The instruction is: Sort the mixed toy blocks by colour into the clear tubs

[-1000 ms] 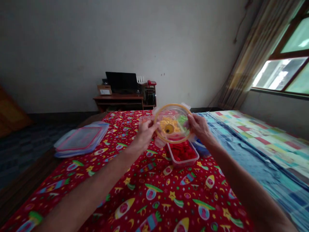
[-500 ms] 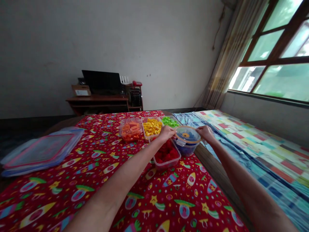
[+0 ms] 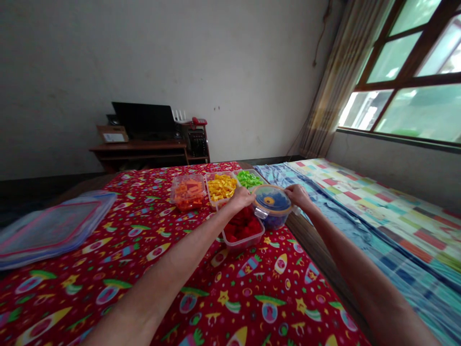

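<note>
A round clear lid (image 3: 271,200) with an orange seal lies over a round clear container (image 3: 275,221) of blue pieces. My left hand (image 3: 242,197) is closed at the lid's left edge, and my right hand (image 3: 297,196) grips its right edge. Side clips on the lid stick outward. Under my left forearm, partly hidden, is a box of red pieces (image 3: 242,225). Behind it stand open boxes of yellow pieces (image 3: 221,187) and green pieces (image 3: 249,179). Left of these is a box of orange pieces (image 3: 188,191).
Flat rectangular lids (image 3: 54,226) are stacked at the left on the red patterned cloth (image 3: 151,269). A bed with a patchwork cover (image 3: 396,206) lies to the right. A desk (image 3: 140,145) with a black monitor (image 3: 144,121) stands by the far wall.
The lid sits lower and closer to the blue container's rim, with both hands still on its edges. The whole view has shifted slightly.
</note>
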The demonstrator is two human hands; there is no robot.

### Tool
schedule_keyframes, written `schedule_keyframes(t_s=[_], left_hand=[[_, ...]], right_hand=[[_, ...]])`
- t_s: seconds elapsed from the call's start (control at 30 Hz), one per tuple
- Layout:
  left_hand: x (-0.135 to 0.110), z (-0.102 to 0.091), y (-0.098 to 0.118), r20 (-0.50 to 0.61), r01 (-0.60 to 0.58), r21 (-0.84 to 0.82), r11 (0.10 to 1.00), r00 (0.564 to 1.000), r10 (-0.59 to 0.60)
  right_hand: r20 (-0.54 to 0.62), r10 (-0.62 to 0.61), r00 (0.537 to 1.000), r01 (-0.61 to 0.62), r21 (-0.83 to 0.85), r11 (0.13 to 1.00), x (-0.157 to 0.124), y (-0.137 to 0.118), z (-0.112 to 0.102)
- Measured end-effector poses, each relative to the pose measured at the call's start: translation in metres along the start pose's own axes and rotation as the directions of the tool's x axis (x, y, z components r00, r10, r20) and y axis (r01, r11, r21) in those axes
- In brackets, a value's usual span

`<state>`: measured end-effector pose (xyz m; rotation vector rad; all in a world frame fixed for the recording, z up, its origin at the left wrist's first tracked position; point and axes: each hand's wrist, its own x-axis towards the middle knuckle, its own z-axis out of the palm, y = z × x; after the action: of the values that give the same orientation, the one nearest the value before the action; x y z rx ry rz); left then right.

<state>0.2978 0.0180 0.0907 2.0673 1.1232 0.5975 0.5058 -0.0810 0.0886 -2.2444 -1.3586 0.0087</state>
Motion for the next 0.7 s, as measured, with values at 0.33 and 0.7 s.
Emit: schedule_keyframes(t_s=[0.33,0.7], left_hand=[[0.006,0.011,-0.015,0.109,0.073,-0.304,0.950,0.993,-0.041],[0.002,0.016,-0.018,0.142,0.139,-0.451,0.882,0.986,-0.082]], right_hand=[[0.133,-0.028,0.991,-0.006,0.249,0.969,0.001,0.011,0.002],[-0.050,0.030,0.998,-0.007,0.402,0.916,0.005,0.017,0.020]])
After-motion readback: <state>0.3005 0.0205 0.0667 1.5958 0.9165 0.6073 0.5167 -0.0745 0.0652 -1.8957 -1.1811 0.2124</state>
